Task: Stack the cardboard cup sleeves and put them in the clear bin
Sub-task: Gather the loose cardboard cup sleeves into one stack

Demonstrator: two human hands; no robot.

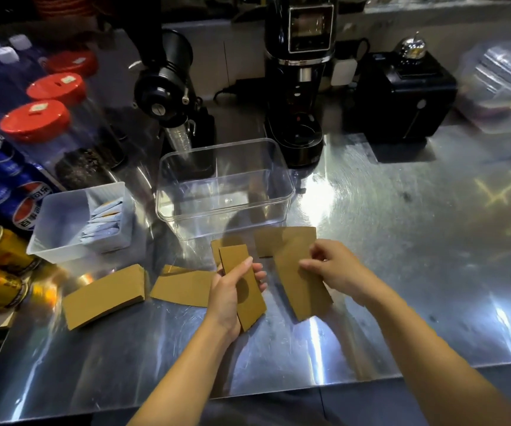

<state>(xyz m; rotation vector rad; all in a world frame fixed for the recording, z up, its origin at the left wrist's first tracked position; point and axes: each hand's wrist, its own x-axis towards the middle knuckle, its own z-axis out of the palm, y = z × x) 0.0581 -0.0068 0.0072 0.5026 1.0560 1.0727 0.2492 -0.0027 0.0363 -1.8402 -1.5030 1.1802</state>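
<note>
My left hand (232, 295) grips a small stack of brown cardboard sleeves (249, 305), held upright over the steel counter. My right hand (329, 267) pinches another sleeve (300, 290) just to the right, lifted at its upper edge. A further sleeve (284, 239) lies behind it near the clear bin (226, 187), which stands with nothing in it at the counter's middle. Two more lots of sleeves lie flat to the left: a small pile (105, 296) and a sleeve (183, 285) next to it.
A white tray (63, 222) of sachets sits left of the bin. Cola bottles, yellow cans and red-lidded jars (36, 118) line the left side. Two black grinders (298, 87) and a black box (401, 96) stand behind the bin. The counter's front edge runs below my forearms.
</note>
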